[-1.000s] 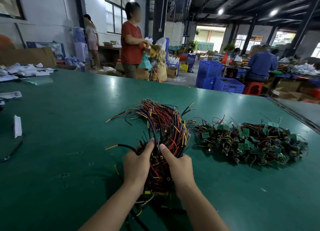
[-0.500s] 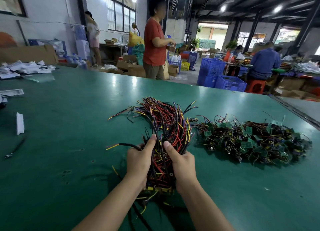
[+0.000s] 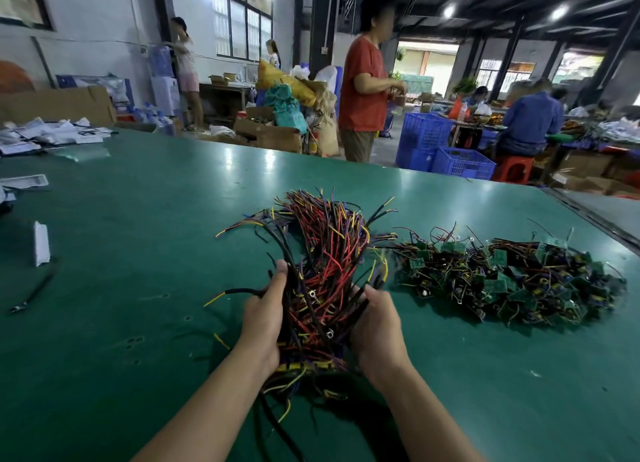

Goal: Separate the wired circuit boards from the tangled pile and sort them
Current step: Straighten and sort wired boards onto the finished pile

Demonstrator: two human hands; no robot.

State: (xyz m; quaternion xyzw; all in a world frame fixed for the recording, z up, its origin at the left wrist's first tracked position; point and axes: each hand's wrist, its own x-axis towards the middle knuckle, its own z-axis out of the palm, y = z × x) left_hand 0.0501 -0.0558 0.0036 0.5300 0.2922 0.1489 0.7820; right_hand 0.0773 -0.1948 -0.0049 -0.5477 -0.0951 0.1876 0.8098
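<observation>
The left hand and right hand curl round 1 bundle of wired circuit boards held between them; its long axis runs straight away from them; the tangled pile lies just right of the right hand, the nearer of the 2.

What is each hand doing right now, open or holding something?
Left hand: closed, gripping the left side of the wire bundle.
Right hand: closed, gripping the right side of the same bundle.
</observation>
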